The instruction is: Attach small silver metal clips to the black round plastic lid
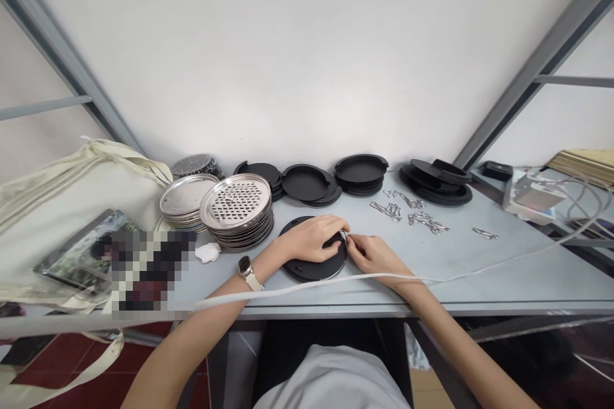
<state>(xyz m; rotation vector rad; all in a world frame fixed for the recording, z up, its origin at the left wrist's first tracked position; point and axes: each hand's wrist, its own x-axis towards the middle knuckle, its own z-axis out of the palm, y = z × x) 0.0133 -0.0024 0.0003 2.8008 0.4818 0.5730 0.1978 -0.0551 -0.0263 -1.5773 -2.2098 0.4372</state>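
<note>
At the centre of the frame, a black disc (314,270) lies flat on the pale surface (455,262), close to its front edge, where both hands can reach it without stretching. The left hand (314,239) lies palm down across it, fingers bent over toward its right rim, apparently so that its weight keeps the disc from sliding or turning. Whether the left fingertips also close on anything there cannot be told. The right hand (371,255) comes in from the right, with thumb and forefinger pressed together at the rim; they appear to pinch a thin metal piece (343,236), a grip that suits something so slight and leaves the left hand to do the steadying.

Right of centre, small wire pieces (426,223) lie in loose clusters, likely spread out so that single ones can be picked up on the right hand's side. A small group of them (484,233) sits apart, farther right. Left of centre, a stack of perforated metal discs (236,204) stands beside a stack of plain metal discs (187,195), probably sorted by kind and piled to save room. Black dishes (307,183) are heaped along the wall, seemingly to keep the front for handwork.
</note>
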